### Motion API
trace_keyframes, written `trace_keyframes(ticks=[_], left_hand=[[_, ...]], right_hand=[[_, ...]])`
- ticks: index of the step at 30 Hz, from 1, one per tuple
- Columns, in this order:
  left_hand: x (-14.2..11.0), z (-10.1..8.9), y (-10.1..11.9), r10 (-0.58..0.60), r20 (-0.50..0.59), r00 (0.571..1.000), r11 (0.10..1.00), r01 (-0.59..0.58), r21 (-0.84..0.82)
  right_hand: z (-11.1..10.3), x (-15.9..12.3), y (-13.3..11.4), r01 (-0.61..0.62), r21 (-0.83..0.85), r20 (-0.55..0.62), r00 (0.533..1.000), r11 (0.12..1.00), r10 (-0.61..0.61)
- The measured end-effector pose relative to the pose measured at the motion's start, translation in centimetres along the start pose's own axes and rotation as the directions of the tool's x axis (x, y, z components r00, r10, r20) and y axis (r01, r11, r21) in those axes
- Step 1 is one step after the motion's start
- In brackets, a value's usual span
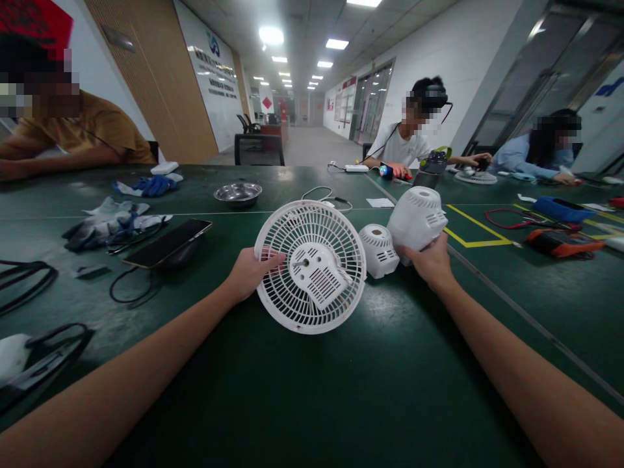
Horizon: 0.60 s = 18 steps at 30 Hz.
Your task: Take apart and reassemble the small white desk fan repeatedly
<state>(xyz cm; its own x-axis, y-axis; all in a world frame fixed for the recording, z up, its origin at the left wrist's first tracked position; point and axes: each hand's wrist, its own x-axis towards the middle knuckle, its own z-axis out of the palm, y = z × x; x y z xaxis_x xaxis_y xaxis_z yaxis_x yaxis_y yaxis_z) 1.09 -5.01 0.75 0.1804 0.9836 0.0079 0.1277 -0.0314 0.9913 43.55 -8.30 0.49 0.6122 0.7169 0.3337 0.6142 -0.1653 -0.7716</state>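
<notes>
My left hand (251,274) grips the left rim of a round white fan grille (316,312), thumb over the front ribs and the other fingers behind. A vented hub with a short metal shaft sits in the grille's middle, and the grille is tilted up facing me. My right hand (429,260) is wrapped round the lower part of a white fan motor housing (416,214), which has slots and a round hole on top. Between the two stands a smaller white vented housing (377,250) on the table. A white cord (324,193) lies behind the grille.
On the green table (312,396) lie a metal bowl (238,193), a phone (170,242) and work gloves (104,224) to the left. An orange multimeter (563,242) and a blue case (564,209) lie right, near yellow tape (482,244). Other people sit around the table.
</notes>
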Motion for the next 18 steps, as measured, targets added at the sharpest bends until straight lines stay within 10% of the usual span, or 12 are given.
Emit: trace_keyframes(ticks=[12,18], left_hand=[[0.3,-0.4,-0.3,0.004,0.046,0.999,1.0,-0.003,-0.027],[-0.2,-0.2,0.2,0.023,0.059,0.998,1.0,-0.022,-0.016]], right_hand=[[-1.5,-2.8,-5.7,0.229,0.155,-0.307,0.936,0.961,-0.174],[0.4,-6.2,-7.9,0.249,0.074,-0.131,0.962,0.966,-0.238]])
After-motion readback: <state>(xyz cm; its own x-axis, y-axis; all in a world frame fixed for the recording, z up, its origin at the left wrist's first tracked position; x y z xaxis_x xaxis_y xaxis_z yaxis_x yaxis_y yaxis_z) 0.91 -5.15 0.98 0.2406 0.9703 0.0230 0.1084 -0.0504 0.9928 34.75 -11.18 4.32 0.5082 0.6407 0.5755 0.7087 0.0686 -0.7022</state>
